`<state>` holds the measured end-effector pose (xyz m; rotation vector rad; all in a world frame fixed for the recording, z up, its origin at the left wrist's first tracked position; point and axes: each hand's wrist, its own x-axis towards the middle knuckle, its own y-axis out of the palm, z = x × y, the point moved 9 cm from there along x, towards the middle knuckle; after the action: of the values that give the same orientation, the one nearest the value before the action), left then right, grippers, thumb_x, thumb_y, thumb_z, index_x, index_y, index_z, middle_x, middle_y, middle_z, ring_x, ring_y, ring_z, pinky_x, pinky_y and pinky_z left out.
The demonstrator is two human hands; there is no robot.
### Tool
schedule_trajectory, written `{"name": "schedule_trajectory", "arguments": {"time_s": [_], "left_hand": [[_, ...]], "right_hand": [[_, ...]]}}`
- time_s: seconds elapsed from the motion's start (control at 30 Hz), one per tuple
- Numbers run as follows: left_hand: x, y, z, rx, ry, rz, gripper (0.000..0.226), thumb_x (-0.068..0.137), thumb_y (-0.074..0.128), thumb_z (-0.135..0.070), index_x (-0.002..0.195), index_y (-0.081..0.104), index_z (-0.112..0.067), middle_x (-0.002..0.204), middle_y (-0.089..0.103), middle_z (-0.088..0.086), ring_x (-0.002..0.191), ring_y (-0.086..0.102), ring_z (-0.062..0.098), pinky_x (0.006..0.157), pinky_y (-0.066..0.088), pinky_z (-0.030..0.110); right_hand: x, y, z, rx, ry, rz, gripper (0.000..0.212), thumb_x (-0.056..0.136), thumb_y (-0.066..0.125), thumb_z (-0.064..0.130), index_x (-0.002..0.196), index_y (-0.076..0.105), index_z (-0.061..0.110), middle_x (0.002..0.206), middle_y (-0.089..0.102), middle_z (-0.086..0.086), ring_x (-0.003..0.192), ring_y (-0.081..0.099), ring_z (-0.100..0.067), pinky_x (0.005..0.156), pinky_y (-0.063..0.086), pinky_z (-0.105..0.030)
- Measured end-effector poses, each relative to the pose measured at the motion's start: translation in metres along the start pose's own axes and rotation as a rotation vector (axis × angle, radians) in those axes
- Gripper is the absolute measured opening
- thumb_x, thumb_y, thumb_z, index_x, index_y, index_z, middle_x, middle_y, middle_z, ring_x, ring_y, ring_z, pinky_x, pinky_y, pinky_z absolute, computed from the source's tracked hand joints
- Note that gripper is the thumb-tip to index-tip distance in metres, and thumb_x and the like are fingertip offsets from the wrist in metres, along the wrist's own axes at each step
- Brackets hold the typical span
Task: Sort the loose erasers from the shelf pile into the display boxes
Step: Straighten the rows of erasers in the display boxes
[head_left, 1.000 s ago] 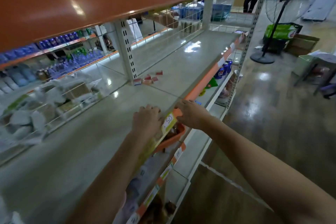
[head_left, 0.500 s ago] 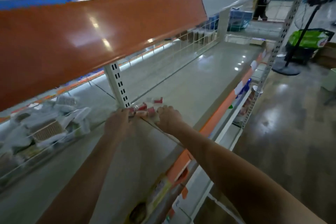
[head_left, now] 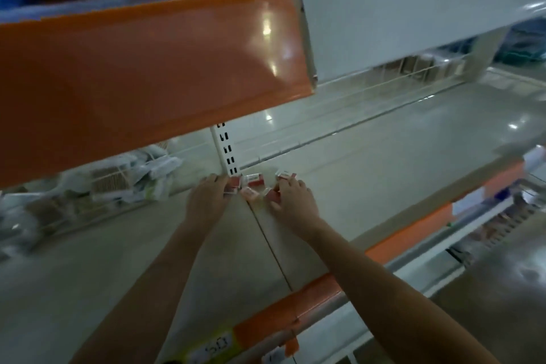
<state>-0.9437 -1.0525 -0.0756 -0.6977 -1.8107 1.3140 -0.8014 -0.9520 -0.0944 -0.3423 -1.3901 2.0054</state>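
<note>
A small pile of loose red-and-white erasers lies at the back of the grey shelf, at the foot of the white slotted upright. My left hand reaches the pile's left side, its fingers curled on an eraser. From the right, my right hand closes its fingertips on another eraser. One more eraser lies just beyond those fingers, and a pale one sits between my hands.
An orange shelf front and a white one overhang close above. A wire basket of white packets stands to the left of the pile. The shelf's orange price strip with a yellow label runs along the near edge.
Both hands left the shelf's front edge and reached back to the eraser pile. In the last half second they closed in on it from either side, and my view moved nearer.
</note>
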Motion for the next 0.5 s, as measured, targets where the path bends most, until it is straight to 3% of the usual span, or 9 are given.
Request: {"name": "schedule_trajectory", "arguments": {"time_s": [0.07, 0.17, 0.27, 0.33, 0.4, 0.5], "left_hand": [[-0.008, -0.005, 0.002, -0.08, -0.056, -0.006, 0.034, 0.086, 0.061, -0.03, 0.117, 0.06, -0.015, 0.103, 0.064, 0.01, 0.094, 0.06, 0.029, 0.076, 0.048, 0.038], [-0.033, -0.016, 0.002, -0.301, -0.119, -0.021, 0.022, 0.083, 0.068, -0.027, 0.101, 0.067, -0.014, 0.095, 0.068, 0.005, 0.084, 0.063, 0.024, 0.076, 0.051, 0.037], [-0.069, -0.026, 0.008, -0.479, -0.229, -0.039, 0.01, 0.08, 0.071, -0.024, 0.089, 0.067, -0.027, 0.087, 0.066, -0.006, 0.075, 0.063, 0.01, 0.068, 0.049, 0.019], [-0.097, -0.03, 0.015, -0.639, -0.339, -0.022, 0.018, 0.082, 0.071, -0.018, 0.087, 0.066, -0.035, 0.086, 0.067, -0.009, 0.071, 0.064, 0.008, 0.066, 0.05, 0.017], [-0.124, -0.034, 0.021, -0.827, -0.426, -0.014, 0.023, 0.083, 0.068, -0.01, 0.091, 0.067, -0.032, 0.088, 0.068, -0.005, 0.073, 0.066, 0.011, 0.066, 0.055, 0.024], [-0.165, -0.05, 0.034, -1.038, -0.531, -0.084, 0.021, 0.084, 0.066, -0.003, 0.093, 0.068, -0.022, 0.087, 0.069, -0.004, 0.075, 0.068, 0.009, 0.064, 0.054, 0.019]], "right_hand": [[-0.003, -0.004, -0.001, 0.086, -0.078, 0.005, 0.04, 0.091, 0.054, 0.032, 0.124, 0.05, 0.01, 0.133, 0.048, -0.009, 0.117, 0.046, -0.027, 0.098, 0.039, -0.037], [-0.013, -0.01, 0.003, 0.293, -0.166, 0.012, 0.028, 0.088, 0.061, 0.024, 0.112, 0.059, 0.01, 0.124, 0.051, -0.008, 0.106, 0.054, -0.024, 0.091, 0.046, -0.034], [-0.026, -0.015, 0.02, 0.405, -0.264, 0.04, 0.03, 0.086, 0.063, 0.019, 0.116, 0.059, 0.012, 0.116, 0.053, -0.005, 0.094, 0.052, -0.013, 0.084, 0.047, -0.024], [-0.037, -0.017, 0.038, 0.461, -0.342, 0.064, 0.038, 0.085, 0.064, 0.016, 0.122, 0.056, 0.012, 0.11, 0.049, 0.002, 0.088, 0.049, -0.006, 0.082, 0.047, -0.018], [-0.049, -0.016, 0.057, 0.51, -0.41, 0.106, 0.035, 0.084, 0.066, 0.015, 0.118, 0.057, 0.013, 0.11, 0.046, 0.006, 0.085, 0.048, -0.002, 0.078, 0.044, -0.01], [-0.066, -0.012, 0.089, 0.594, -0.48, 0.176, 0.028, 0.083, 0.067, 0.014, 0.109, 0.058, 0.016, 0.105, 0.05, 0.006, 0.085, 0.053, -0.005, 0.073, 0.042, -0.005]]}}
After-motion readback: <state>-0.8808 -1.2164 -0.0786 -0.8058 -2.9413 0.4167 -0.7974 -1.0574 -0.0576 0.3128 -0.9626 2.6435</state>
